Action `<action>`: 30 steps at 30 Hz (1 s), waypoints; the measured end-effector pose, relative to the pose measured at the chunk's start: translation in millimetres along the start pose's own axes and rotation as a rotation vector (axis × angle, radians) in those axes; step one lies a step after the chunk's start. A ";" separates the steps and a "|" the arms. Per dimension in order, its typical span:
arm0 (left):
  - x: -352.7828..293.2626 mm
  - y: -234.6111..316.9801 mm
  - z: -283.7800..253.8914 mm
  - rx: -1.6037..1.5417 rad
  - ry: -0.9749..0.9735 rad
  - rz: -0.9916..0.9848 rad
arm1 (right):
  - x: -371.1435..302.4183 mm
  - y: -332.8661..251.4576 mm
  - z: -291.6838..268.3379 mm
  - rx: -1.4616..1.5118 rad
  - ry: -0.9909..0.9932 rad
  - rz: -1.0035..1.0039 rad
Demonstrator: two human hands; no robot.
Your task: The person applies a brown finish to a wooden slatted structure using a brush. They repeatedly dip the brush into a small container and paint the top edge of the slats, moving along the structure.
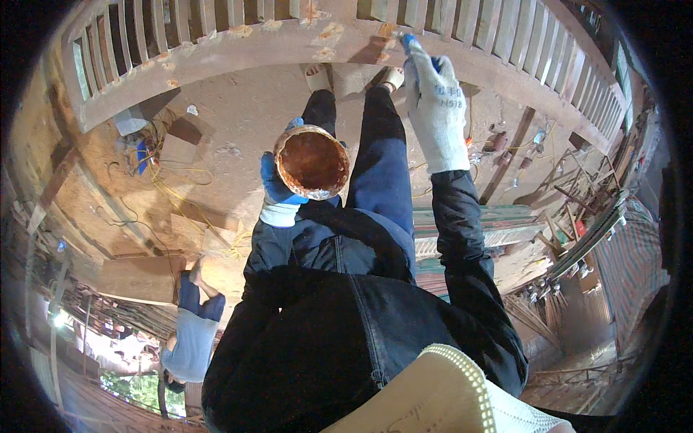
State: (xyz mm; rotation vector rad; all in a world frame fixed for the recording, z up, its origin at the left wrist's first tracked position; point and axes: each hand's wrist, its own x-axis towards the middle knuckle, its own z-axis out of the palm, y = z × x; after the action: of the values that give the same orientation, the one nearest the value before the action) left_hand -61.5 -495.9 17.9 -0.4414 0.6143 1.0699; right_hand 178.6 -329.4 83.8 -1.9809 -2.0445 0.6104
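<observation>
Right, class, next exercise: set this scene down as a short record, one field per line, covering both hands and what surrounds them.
Left grip: gloved, holding a round bowl
Bowl interior: coated reddish brown
Right grip: gloved, fingertips at the wide rail; any small tool there is unclear
Rail: brownish, with orange-tan patches
Beyond rail: a row of upright slats
Lower left: another person, grey-blue top, dark shorts

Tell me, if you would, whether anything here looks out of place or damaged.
Yes: yellow cord lies in loose tangles on the floor at left, not coiled. Pale and orange-brown patches also blotch the curved wooden rail by the right hand; I can't tell whether that's damage.
</observation>
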 end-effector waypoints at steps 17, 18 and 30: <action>5.8 1.7 27.3 -0.174 -0.302 -0.056 | -20.5 23.9 -20.5 0.154 -0.017 0.128; 5.4 -0.4 22.7 -0.208 -0.273 -0.041 | -23.1 23.7 -20.6 0.186 -0.032 0.154; 6.4 -8.1 34.4 -0.557 -0.193 -0.081 | -29.3 44.5 -2.4 0.493 0.071 0.182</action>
State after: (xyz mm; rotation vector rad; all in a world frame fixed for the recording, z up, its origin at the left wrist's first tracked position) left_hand -43.4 -474.0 39.9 -0.8260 0.1163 1.1846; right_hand 221.2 -358.2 69.6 -1.8607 -1.4938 0.9585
